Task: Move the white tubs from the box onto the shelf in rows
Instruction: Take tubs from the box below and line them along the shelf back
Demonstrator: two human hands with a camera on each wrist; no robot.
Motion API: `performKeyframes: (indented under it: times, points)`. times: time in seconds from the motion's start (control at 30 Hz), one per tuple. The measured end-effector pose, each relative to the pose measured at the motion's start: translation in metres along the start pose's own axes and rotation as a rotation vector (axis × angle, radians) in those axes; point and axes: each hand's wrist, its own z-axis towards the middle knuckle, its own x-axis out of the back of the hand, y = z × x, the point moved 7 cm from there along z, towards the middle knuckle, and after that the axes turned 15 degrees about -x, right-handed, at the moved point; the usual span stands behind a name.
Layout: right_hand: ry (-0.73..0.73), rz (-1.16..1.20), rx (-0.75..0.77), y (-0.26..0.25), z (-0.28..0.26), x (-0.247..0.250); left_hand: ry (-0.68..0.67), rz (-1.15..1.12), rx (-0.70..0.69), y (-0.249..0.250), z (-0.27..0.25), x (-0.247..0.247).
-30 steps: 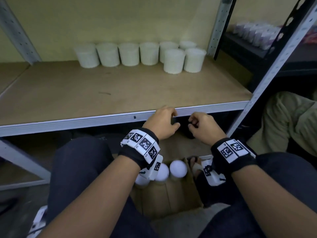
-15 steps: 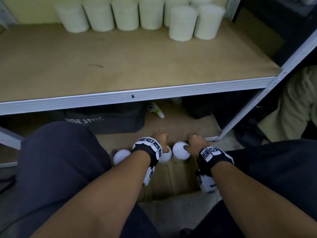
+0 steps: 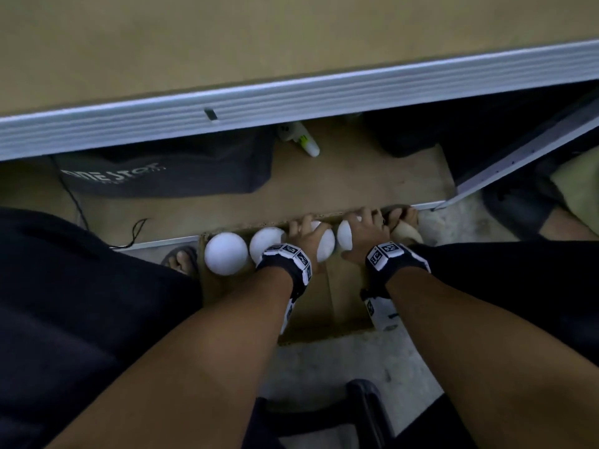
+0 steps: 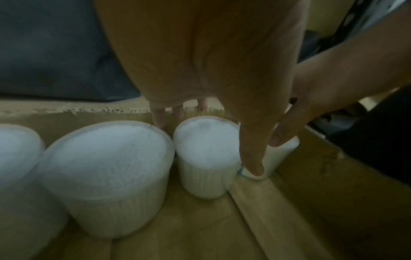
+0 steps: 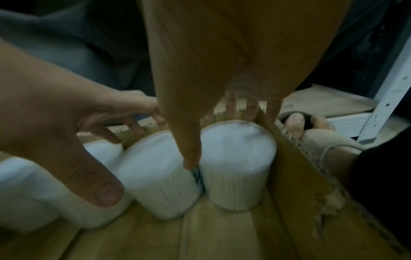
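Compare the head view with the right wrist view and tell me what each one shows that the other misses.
Only the head view shows the shelf edge above, a dark bag under it, a small bottle, and four tubs in a row along the far wall of the box.

Only the right wrist view shows the ribbed tub sides and the right thumb dipping between the two rightmost tubs, fingers behind the end one.

Both show the left hand and right hand spread over neighbouring tubs, neither lifted yet.
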Motion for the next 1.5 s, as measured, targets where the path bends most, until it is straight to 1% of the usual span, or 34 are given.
performKeyframes:
  times: [0.03, 0.1, 0.17, 0.23, 0.27, 0.47, 0.6, 0.67, 0.8, 0.9, 0.97, 1.03, 1.1, 1.23, 1.3, 1.5]
  points:
    - [0.039, -0.037, -0.022, -0.003, 0.003, -0.004, 0.016, 0.01, -0.01, -0.003, 0.006, -0.006]
    - [0.052, -0.069, -0.076, -0.004, 0.012, -0.014, 0.028, 0.008, -0.028, -0.004, 0.01, -0.011]
    - [0.111, -0.035, -0.056, -0.007, 0.019, -0.019, 0.086, 0.038, -0.027, -0.004, 0.011, -0.014]
    - [0.205, -0.111, -0.033, -0.012, 0.012, -0.014, 0.167, 0.056, -0.025, -0.003, 0.011, -0.013]
    - [0.222, -0.121, -0.038, -0.012, 0.01, -0.014, 0.176, 0.044, -0.021, -0.004, 0.011, -0.014]
    - [0.099, -0.061, -0.033, -0.008, 0.008, -0.012, 0.131, -0.05, -0.037, -0.001, 0.009, -0.012]
    - [0.1, 0.005, -0.129, 0.001, 0.0, 0.0, 0.052, -0.094, -0.037, 0.005, 0.001, 0.001]
    - [0.083, 0.029, -0.143, 0.003, -0.006, 0.009, 0.038, -0.103, -0.038, 0.008, -0.006, 0.009]
    - [0.107, 0.045, -0.16, 0.008, -0.024, 0.034, 0.075, -0.115, -0.025, 0.007, -0.022, 0.034]
    - [0.03, 0.03, -0.161, 0.007, -0.042, 0.053, 0.117, -0.099, -0.017, 0.007, -0.039, 0.066]
    - [0.0, 0.076, -0.145, 0.005, -0.055, 0.072, 0.153, -0.07, -0.031, 0.012, -0.052, 0.09]
    - [0.004, 0.151, -0.118, 0.006, -0.071, 0.094, 0.179, -0.018, -0.054, 0.021, -0.065, 0.114]
    - [0.037, 0.213, -0.095, 0.01, -0.088, 0.12, 0.21, 0.009, -0.074, 0.03, -0.08, 0.139]
    - [0.165, 0.27, -0.023, 0.022, -0.125, 0.172, 0.314, -0.042, -0.107, 0.049, -0.118, 0.182]
    - [0.231, 0.283, 0.023, 0.027, -0.148, 0.195, 0.369, -0.049, -0.137, 0.062, -0.14, 0.199]
    - [0.362, 0.291, 0.154, 0.034, -0.215, 0.249, 0.523, -0.048, -0.207, 0.095, -0.204, 0.236]
